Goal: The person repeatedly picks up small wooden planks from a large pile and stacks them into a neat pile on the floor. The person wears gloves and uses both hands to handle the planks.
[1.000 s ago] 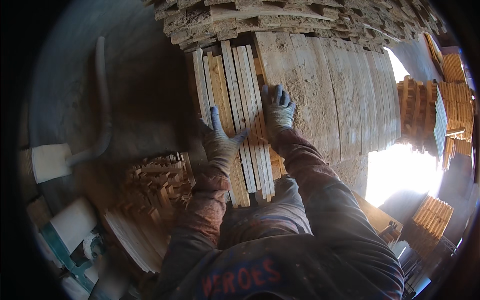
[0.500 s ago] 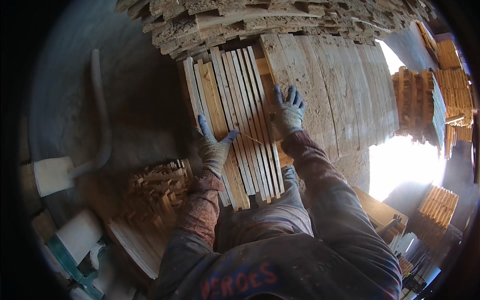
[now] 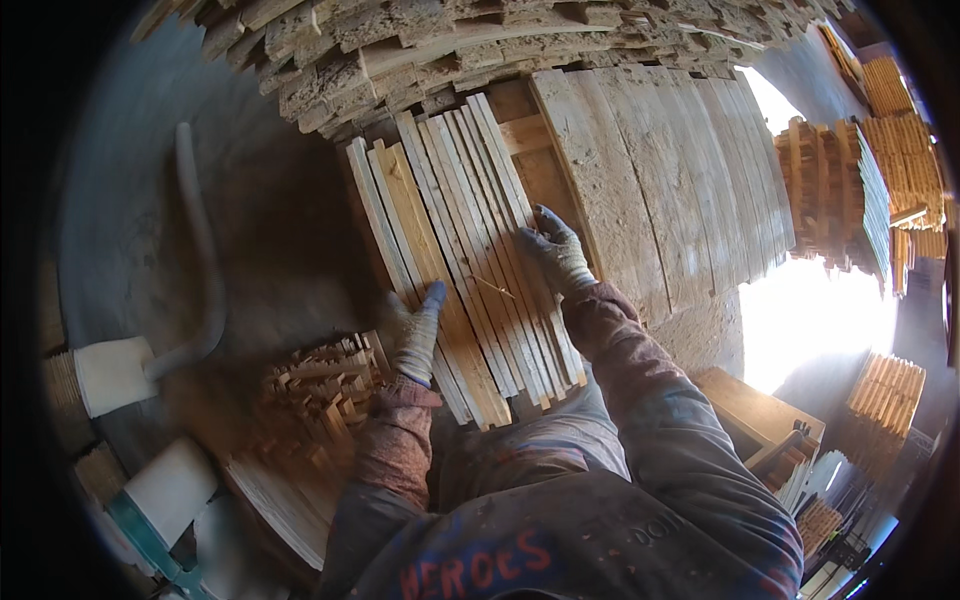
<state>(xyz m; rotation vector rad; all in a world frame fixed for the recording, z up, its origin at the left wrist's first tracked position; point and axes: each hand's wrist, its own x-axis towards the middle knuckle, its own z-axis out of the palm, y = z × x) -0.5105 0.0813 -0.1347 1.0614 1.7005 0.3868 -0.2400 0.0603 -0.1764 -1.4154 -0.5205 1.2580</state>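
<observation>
In front of me a row of long, narrow wooden slats (image 3: 470, 250) stands on edge, packed side by side and slanting up to the left. My left hand (image 3: 408, 335), in a knit glove with blue-grey fingertips, clasps the row's left side. Its thumb lies on top of the slats, and its other fingers drop over the outer side, partly hidden. On the opposite side my right hand (image 3: 560, 252), gloved alike, presses bent fingers against the outermost slat. The slats are held between both hands. A thin splinter (image 3: 490, 287) lies across them.
Right of the slats lies a broad surface of dusty planks (image 3: 670, 190). Rough stacked boards (image 3: 480, 45) rise along the far side. Wood offcuts (image 3: 320, 385) are heaped at lower left, near a pale pipe (image 3: 200, 230). More timber stacks (image 3: 825, 190) stand at right.
The slats have tilted, their far ends swinging left and near ends slightly right. My right hand has come down from the plank edge onto the slats' side; my left has slid toward me, its fingers dropping outside.
</observation>
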